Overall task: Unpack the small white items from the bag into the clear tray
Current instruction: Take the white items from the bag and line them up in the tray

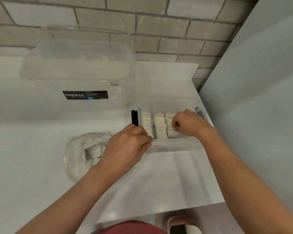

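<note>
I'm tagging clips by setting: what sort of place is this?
Probably a home storage or utility corner: white countertop against a grey brick wall, with a clear Megabox storage box on it.

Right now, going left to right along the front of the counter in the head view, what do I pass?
Plastic bag → left hand → middle row of white items → right hand, pinching a white item. The clear tray spans both hands, so I leave it out.
</note>
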Motion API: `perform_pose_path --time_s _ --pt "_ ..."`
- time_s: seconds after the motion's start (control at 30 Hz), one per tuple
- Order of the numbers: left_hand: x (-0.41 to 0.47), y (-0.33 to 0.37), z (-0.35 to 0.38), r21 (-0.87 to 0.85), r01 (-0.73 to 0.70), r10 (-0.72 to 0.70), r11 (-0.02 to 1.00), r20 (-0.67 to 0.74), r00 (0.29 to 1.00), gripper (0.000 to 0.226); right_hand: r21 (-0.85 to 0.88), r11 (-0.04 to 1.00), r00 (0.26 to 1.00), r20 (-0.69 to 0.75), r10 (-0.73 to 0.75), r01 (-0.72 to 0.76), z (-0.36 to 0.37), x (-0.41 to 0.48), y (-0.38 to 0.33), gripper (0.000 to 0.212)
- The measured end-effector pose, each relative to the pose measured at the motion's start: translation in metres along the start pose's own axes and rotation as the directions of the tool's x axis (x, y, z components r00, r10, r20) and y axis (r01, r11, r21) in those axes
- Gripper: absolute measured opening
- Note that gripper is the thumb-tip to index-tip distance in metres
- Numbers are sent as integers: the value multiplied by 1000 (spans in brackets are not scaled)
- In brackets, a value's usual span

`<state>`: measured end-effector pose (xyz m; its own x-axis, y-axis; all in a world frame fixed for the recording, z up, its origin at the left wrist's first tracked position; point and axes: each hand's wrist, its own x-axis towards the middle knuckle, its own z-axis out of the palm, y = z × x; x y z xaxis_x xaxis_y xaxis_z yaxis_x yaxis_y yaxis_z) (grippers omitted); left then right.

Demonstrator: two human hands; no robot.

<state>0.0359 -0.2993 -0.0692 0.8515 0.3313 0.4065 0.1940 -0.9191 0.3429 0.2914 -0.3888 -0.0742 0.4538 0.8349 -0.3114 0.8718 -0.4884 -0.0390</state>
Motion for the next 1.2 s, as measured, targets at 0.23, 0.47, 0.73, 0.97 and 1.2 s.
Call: perform_pose_path --time_s 0.23,0.47,0.73,0.97,1.2 --pt "-7 -4 -5 -35 -2 3 999 11 1000 16 104 993 990 -117 77 -65 -16 -20 1 19" --pt "-45 -46 -31 -61 196 -202 979 -93 975 18 477 873 875 -462 148 104 -35 -97 -71 7" --pt "-100 -115 -49 60 333 -333 941 -10 943 13 499 778 887 -436 -155 382 16 -83 -203 12" --pt "-110 -136 -36 150 427 -452 892 339 825 76 220 970 991 -113 -76 100 55 -41 -235 25" --pt "-107 -145 -34 -91 486 -419 869 386 822 71 306 949 982 -137 129 -82 59 -30 -265 25"
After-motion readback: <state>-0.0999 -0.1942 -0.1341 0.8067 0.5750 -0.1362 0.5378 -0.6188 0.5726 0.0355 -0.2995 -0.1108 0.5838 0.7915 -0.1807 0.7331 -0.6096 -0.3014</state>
